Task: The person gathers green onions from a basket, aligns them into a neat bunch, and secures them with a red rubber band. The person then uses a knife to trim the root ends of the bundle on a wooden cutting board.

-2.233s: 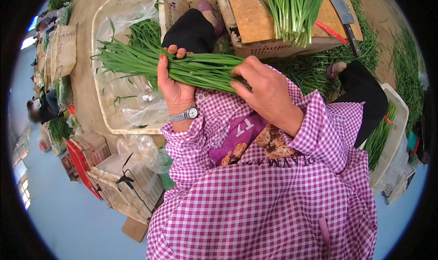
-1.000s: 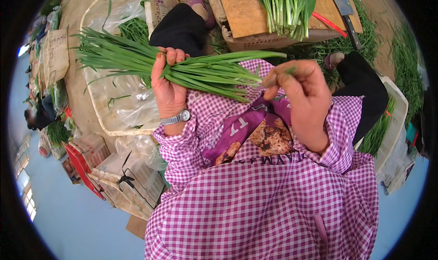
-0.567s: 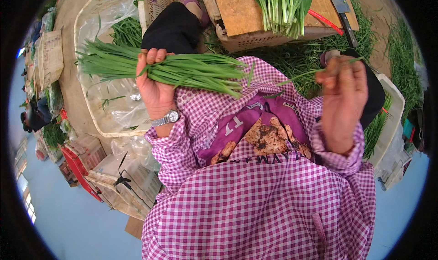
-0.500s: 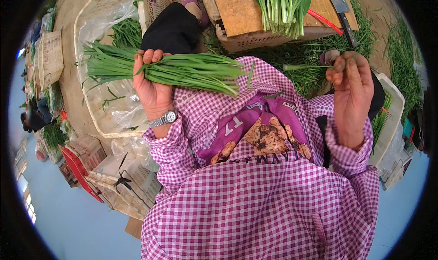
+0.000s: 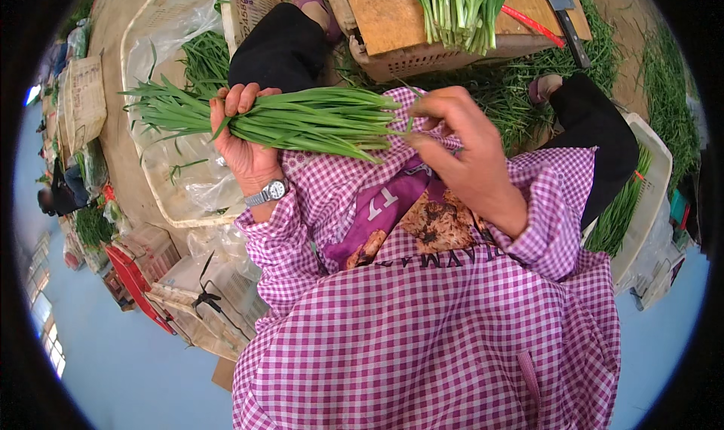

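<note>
My left hand (image 5: 245, 143), with a watch on the wrist, is closed round the middle of a bundle of long green leafy stalks (image 5: 317, 117) held level above my lap. Beside the bundle's pale, right-hand ends is my right hand (image 5: 471, 162), its thumb and forefinger apart; whether it touches the stalks I cannot tell. Beyond them, a second green bundle (image 5: 458, 11) lies on a wooden board (image 5: 377, 7) over a crate, with a red strap (image 5: 532, 24) and a black-handled cleaver (image 5: 573, 45).
A white plastic-lined crate (image 5: 151, 173) with greens stands left, another (image 5: 641, 226) right. Cut leaves (image 5: 671, 113) are strewn around my feet. Stacked crates (image 5: 143, 279) are at lower left; a person (image 5: 56, 192) sits at the far left.
My right hand pulled away rightward with a loose leaf, then came back left to the bundle's ends; that leaf is no longer visible in it. My left hand and bundle shifted left.
</note>
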Demonstrator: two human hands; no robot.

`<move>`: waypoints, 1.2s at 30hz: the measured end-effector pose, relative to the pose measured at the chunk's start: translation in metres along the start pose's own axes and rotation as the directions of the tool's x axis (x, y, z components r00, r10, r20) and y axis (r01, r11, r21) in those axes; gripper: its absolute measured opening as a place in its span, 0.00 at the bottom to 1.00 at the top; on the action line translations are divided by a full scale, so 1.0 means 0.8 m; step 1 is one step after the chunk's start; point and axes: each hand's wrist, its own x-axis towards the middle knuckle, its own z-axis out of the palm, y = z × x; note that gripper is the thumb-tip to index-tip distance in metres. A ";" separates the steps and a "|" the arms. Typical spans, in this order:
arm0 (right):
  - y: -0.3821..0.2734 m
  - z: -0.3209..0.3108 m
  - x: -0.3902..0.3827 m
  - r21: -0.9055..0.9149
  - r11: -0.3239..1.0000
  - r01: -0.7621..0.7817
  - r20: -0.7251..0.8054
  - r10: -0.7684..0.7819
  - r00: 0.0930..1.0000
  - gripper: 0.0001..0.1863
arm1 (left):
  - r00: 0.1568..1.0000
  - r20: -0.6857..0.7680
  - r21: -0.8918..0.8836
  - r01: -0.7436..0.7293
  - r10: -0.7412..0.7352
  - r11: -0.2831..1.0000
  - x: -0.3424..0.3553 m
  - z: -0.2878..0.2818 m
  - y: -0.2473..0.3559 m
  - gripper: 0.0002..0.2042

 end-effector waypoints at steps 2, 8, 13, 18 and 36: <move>0.015 0.013 -0.006 -0.089 0.990 0.112 0.127 -0.100 0.987 0.08 | 1.000 -0.012 -0.013 -0.024 0.024 1.000 0.000 0.003 -0.002 0.04; 0.014 0.016 -0.037 -0.050 0.997 0.054 0.281 -0.037 0.959 0.06 | 0.998 -0.002 -0.071 -0.063 0.062 0.996 0.000 0.001 -0.002 0.04; 0.014 0.013 -0.024 -0.044 0.999 -0.031 0.050 0.034 0.998 0.06 | 0.998 0.016 -0.069 -0.067 0.068 0.995 -0.001 0.002 -0.001 0.04; 0.019 0.018 -0.014 -0.116 0.992 0.051 0.069 -0.044 0.997 0.07 | 0.997 0.037 -0.066 -0.067 0.069 0.996 -0.001 -0.001 -0.001 0.05; 0.023 0.020 -0.025 0.246 0.880 -0.406 0.066 0.403 0.913 0.05 | 0.994 -0.001 -0.167 -0.104 0.106 0.980 -0.002 -0.001 -0.001 0.05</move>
